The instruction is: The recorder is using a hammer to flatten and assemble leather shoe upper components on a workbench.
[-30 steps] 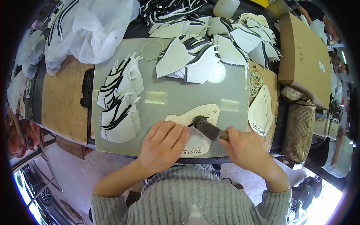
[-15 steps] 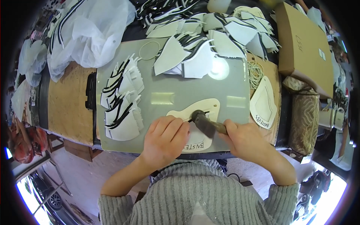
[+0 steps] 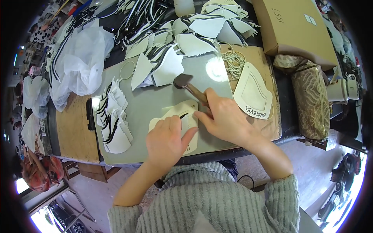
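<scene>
A hammer with a dark head and a wooden handle is in my right hand, its head over the grey-green work board. My right fingertips come close to the edge of a cream template with a cut-out window. My left hand lies over the template's left part, fingers pressed down and thumb stretched out. In the window a white piece with a short black strip shows; the rest is under my left hand.
White pieces with black strips are stacked at the board's left, and more piles lie behind. A second cream template, looped cord, a patterned pouch and a cardboard box stand right. White plastic bags are left.
My right hand has raised the hammer off the template, up and away from my left hand. My left thumb has spread outward. The whole view has shifted and turned somewhat.
</scene>
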`<state>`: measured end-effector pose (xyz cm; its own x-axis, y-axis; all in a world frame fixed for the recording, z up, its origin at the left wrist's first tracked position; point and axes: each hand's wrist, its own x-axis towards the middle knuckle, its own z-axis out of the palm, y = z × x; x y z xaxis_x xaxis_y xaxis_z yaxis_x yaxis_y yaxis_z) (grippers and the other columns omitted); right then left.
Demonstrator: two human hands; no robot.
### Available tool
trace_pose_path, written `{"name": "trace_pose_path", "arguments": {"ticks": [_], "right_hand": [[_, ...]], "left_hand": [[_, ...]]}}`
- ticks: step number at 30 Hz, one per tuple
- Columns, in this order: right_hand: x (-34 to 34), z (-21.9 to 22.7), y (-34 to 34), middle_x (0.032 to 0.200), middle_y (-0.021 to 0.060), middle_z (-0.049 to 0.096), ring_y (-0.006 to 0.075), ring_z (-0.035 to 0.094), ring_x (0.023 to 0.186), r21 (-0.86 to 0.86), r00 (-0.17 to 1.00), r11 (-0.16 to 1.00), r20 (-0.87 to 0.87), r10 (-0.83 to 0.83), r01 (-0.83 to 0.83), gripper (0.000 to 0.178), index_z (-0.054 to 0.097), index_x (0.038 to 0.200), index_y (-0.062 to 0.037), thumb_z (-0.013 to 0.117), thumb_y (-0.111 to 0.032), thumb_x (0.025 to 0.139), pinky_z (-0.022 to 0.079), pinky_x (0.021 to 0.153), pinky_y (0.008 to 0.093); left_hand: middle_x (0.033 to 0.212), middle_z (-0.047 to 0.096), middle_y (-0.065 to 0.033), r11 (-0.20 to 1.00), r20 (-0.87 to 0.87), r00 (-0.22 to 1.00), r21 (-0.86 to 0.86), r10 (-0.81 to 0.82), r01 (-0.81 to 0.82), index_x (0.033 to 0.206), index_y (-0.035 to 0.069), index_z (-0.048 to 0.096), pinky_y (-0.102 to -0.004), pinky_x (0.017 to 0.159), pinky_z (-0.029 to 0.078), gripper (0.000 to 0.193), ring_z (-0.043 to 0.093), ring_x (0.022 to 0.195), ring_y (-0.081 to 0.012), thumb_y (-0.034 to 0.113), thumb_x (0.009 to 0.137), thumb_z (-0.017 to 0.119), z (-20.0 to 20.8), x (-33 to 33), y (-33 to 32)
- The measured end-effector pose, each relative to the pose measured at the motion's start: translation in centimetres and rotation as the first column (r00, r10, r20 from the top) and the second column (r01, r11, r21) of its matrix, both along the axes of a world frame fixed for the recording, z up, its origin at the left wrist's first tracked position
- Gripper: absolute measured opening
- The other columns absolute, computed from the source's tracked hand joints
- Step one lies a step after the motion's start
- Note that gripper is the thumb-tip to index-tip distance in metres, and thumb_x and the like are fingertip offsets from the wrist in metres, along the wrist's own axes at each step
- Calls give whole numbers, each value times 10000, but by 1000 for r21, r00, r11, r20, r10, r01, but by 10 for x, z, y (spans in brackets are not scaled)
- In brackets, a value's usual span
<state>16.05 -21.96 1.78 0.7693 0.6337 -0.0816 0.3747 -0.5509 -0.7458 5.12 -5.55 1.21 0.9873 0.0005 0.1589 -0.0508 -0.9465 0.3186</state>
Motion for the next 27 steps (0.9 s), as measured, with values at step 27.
{"name": "trace_pose_path", "arguments": {"ticks": [27], "right_hand": [[-3,12,12,658,214,632,429,657,657,-148,998,988,37,47,-42,441,437,963,20,768,-246,847,517,581,485]], "left_hand": [[561,589,-62,593,-258,951,-797,-168,-111,808,31,542,-334,475,479,76,650,546,-150,36,883,557,38,-1,70]]}}
